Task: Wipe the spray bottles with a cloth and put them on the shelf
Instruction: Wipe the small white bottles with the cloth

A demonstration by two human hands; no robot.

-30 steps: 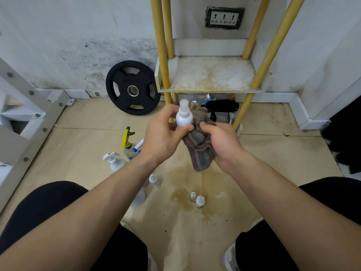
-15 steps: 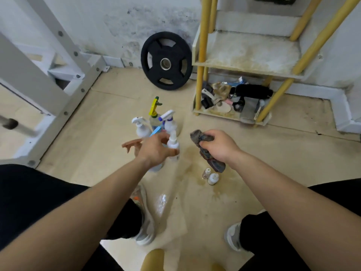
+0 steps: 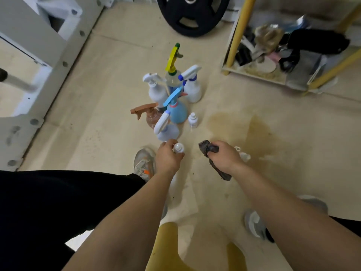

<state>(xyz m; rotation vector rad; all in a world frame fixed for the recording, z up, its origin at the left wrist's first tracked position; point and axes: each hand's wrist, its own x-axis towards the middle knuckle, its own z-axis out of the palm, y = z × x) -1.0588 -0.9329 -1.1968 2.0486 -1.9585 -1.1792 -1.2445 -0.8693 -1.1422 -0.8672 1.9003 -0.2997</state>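
Note:
My left hand point(image 3: 167, 157) grips a small white spray bottle point(image 3: 179, 148) low over the floor, near my left shoe. In my right hand point(image 3: 224, 157) I hold a dark crumpled cloth point(image 3: 207, 149), and its tail hangs below my wrist. Several spray bottles stand clustered on the floor ahead: a blue one point(image 3: 176, 112), a brown one point(image 3: 150, 114), white ones point(image 3: 192, 86) and one with a yellow trigger point(image 3: 172, 59). A small white bottle point(image 3: 192, 119) stands beside them. The yellow-legged shelf point(image 3: 237, 32) is at the upper right.
A black weight plate point(image 3: 192, 14) leans at the top. A grey metal frame point(image 3: 48, 61) runs along the left. The shelf's bottom tier holds dark clutter point(image 3: 312, 44). Small white caps point(image 3: 243, 155) lie behind my right hand. A yellow stool point(image 3: 170, 247) is under me.
My hands came apart and dropped from in front of the shelf toward the floor. The left hand carried the small bottle down and left; my view tilted down.

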